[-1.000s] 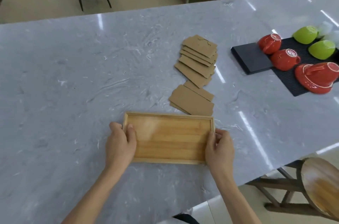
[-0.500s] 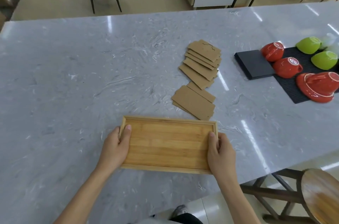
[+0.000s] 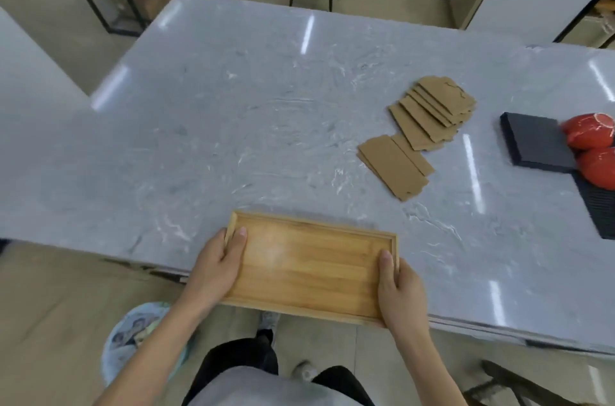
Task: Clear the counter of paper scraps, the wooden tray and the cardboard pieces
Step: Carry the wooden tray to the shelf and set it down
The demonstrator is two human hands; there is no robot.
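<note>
While the broad grey marbled stone tabletop carries no paper scraps that I can make out, the clearing looks to me only partly done. Two of the three kinds of thing are in plain sight, and one of them lies untouched.

The flat rectangular wooden tray with a low raised rim is the thing in hand. It is empty, roughly level, and hangs half over the near edge of the tabletop, its near long side already out above the floor; whether its far side touches the stone I cannot tell. I judge it is on its way off.

Well apart from it, toward the far right, the brown cardboard pieces lie fanned in two overlapping heaps. They are what is left to gather.

At the right edge sit a black ribbed mat and red ceramic cups, not part of the job as far as I can judge.

The left hand grips the tray's left short end, thumb lying inside on the tray floor, the other fingers wrapped beneath out of sight. The right hand clamps the right short end the same way, thumb over the rim, so the tray spans between the two hands
</note>
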